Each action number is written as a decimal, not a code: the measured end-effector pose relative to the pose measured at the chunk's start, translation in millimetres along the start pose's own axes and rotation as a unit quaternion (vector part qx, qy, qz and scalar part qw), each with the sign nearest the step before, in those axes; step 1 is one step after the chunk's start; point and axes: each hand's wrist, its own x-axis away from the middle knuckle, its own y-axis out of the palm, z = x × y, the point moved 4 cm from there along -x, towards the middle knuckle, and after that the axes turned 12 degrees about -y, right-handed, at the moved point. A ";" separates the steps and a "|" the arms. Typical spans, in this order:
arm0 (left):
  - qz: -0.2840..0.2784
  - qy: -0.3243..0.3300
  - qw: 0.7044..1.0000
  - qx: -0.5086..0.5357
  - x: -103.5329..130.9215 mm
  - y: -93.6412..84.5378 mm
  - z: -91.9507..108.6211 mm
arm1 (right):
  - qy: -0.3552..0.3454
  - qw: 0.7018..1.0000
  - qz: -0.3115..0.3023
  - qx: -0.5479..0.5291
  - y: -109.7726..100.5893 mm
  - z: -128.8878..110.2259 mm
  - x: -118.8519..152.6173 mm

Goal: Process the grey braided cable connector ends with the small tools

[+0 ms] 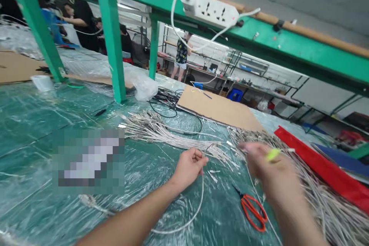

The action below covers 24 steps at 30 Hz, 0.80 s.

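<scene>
1. On the table [144, 177], a cable bundle [164, 135] lies near the middle.
2. Scissors [244, 200] lie nearer, to its right.
3. A cable pile [319, 188] spreads along the right side, beside a long strip [319, 167].
4. Behind the bundle lies a cardboard sheet [219, 108].
5. A power strip [215, 10] sits on the crossbeam [276, 44] overhead.
6. Beyond, apparently, stand shelves [253, 80].

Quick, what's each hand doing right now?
Left hand: closed, fingertips pinching a thin white cable.
Right hand: blurred; something yellow-green at it, grip unclear.
</scene>
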 end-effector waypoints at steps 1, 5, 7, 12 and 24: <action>0.003 0.005 1.000 0.002 0.3 -0.9 0.9 | -0.002 0.999 -0.032 -0.005 10.4 2.1 -0.6; 0.014 0.035 0.999 -0.039 1.6 -2.3 0.6 | 0.022 0.990 -0.128 -0.048 48.2 26.8 11.2; 0.007 0.048 0.997 -0.067 2.9 -1.1 -0.5 | 0.035 0.987 -0.144 -0.065 57.7 39.6 19.8; 0.017 0.073 0.982 -0.176 11.9 2.3 4.5 | 0.056 0.981 -0.162 -0.093 62.5 51.2 35.7; -0.022 0.038 0.980 -0.195 19.6 10.7 5.1 | 0.093 0.973 -0.155 -0.141 57.9 46.0 37.4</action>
